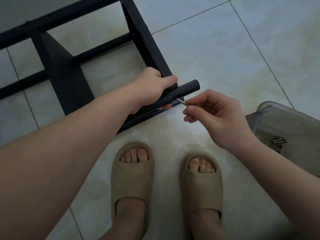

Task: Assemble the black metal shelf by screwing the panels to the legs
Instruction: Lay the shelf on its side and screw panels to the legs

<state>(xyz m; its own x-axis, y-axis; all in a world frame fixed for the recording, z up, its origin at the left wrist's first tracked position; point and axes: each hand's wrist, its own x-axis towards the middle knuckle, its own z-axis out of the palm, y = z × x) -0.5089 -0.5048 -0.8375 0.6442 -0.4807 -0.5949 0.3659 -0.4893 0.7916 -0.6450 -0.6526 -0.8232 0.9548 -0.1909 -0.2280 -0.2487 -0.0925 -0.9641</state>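
**Q:** Where is the work, and what do your hands hold?

**A:** The black shelf [64,70] lies on the floor ahead of you. At its near corner, your left hand [152,87] is wrapped round the leg [188,86] and the end panel [145,42] together. Your right hand [213,110] pinches a screw [181,102], whose tip sits at a hole in the leg.

**Q:** What could go wrong from here?

**A:** If the leg rolls in your left grip, its hole would probably drift off the panel's hole. The screw would then enter askew and might cross-thread. If your pinch slackens, the screw drops, and on hard tile it would likely bounce and roll away.

**Q:** And the surroundings?

**A:** The floor tiles [225,40] are pale and glossy, with dark grout lines, and the light is dim. A clear plastic container [285,122] with spare screws [278,143] sits near your right arm. Your beige slippers [131,179] stand just short of the corner.
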